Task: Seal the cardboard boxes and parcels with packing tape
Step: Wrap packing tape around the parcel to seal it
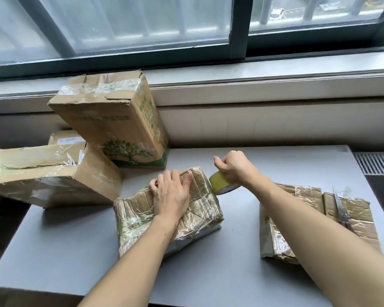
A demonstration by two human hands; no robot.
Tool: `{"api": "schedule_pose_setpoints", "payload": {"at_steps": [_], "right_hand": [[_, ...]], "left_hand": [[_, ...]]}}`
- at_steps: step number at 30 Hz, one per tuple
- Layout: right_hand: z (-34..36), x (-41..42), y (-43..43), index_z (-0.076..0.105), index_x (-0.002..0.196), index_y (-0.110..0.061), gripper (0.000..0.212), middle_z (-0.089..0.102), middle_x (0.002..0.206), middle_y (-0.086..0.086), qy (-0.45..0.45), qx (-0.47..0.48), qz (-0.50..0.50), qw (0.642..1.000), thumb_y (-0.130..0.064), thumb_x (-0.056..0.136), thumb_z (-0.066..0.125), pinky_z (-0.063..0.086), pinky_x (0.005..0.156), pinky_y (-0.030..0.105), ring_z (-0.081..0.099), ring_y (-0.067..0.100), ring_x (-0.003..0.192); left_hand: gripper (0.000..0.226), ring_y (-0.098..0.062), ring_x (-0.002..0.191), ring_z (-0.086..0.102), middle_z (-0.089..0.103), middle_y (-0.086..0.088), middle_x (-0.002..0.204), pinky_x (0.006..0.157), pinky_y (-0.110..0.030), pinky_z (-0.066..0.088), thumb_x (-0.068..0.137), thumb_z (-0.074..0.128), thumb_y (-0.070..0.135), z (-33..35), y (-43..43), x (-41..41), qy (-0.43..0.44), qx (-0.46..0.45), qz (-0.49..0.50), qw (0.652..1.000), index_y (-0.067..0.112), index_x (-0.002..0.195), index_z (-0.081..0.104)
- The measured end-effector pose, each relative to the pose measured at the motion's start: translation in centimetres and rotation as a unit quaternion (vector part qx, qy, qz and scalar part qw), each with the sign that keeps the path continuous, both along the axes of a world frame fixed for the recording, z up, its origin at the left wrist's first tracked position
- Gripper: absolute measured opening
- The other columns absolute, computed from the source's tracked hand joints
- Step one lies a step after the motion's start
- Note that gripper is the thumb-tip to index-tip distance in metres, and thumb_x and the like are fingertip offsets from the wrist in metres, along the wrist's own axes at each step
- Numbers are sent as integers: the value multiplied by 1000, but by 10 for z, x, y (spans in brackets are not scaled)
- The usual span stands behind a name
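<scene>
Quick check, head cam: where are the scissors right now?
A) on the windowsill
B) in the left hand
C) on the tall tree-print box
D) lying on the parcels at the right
D: the scissors lie on top of the right parcels, while the left hand presses flat on the middle parcel and the right hand grips the tape roll.

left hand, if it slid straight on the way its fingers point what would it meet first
Likely the tall tree-print box, just past the far edge of the taped parcel that the left hand presses; depth is unclear.
</scene>
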State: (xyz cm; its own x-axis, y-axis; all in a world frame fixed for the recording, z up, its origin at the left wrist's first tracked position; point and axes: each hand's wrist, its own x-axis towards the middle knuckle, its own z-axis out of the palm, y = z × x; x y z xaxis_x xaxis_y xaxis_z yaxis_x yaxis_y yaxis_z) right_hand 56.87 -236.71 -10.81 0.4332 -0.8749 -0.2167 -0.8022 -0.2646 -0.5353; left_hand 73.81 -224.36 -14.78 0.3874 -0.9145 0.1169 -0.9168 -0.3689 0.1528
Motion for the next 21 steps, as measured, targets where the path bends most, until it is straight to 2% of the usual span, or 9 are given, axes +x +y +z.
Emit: {"api": "schedule_pose_setpoints", "payload": {"at_steps": [5, 8, 10, 12, 14, 16, 18, 21], "right_hand": [[-24, 5, 4, 34, 50, -10, 64, 33, 51, 10, 22, 25, -14, 999, -46, 102, 45, 31, 63, 33, 42, 35, 70], [-31, 14, 10, 40, 53, -9, 62, 39, 54, 9, -4, 50, -11, 999, -47, 102, 46, 32, 62, 32, 43, 35, 70], [-34, 15, 12, 50, 60, -11, 54, 45, 60, 10, -6, 75, -5, 997, -46, 101, 45, 36, 63, 31, 43, 37, 72], [-40, 13, 11, 56, 63, -17, 49, 45, 62, 9, -15, 83, -2, 996, -47, 100, 45, 41, 67, 30, 40, 39, 75], [-48, 6, 10, 64, 67, -13, 51, 55, 69, 16, -28, 89, -20, 995, -47, 101, 45, 44, 69, 32, 48, 42, 78], [-55, -4, 10, 56, 58, -11, 57, 59, 74, 23, -37, 82, -43, 995, -45, 102, 43, 41, 68, 35, 55, 40, 79], [-56, -11, 12, 41, 51, -13, 61, 48, 63, 17, -44, 79, -60, 994, -46, 102, 43, 38, 66, 35, 48, 36, 73], [-51, -9, 17, 38, 51, -12, 62, 37, 52, 9, -51, 83, -67, 993, -47, 102, 44, 37, 65, 35, 43, 37, 69]], "left_hand": [[58, -21, 96, 47, 50, 4, 95, 99, -43, 25, 98, 12, 67, 3, -2, 0, 9, 17, 0, 1000, 23, 97, 48], [76, -21, 115, 47, 56, 2, 113, 113, -50, 15, 90, 7, 76, 13, -13, -14, 48, 22, 19, 998, 21, 114, 53], [80, -23, 120, 48, 58, -1, 120, 113, -52, 14, 89, 9, 76, 15, -24, -32, 46, 21, 5, 999, 18, 122, 54], [71, -28, 109, 53, 61, -5, 108, 104, -51, 26, 93, 15, 69, 8, -32, -48, 9, 17, -14, 1000, 17, 113, 60], [60, -31, 92, 53, 58, -7, 92, 88, -47, 33, 97, 21, 63, 0, -34, -52, -45, 13, -37, 998, 18, 94, 60], [58, -30, 81, 50, 56, -7, 83, 77, -44, 34, 100, 21, 61, -4, -38, -47, -76, 2, -63, 995, 18, 84, 58], [59, -30, 73, 48, 56, -8, 78, 69, -41, 33, 103, 19, 57, -6, -40, -38, -84, -22, -93, 992, 17, 80, 57], [58, -30, 67, 48, 56, -7, 73, 64, -40, 35, 106, 21, 52, -7, -41, -21, -83, -61, -160, 982, 16, 78, 56]]}}
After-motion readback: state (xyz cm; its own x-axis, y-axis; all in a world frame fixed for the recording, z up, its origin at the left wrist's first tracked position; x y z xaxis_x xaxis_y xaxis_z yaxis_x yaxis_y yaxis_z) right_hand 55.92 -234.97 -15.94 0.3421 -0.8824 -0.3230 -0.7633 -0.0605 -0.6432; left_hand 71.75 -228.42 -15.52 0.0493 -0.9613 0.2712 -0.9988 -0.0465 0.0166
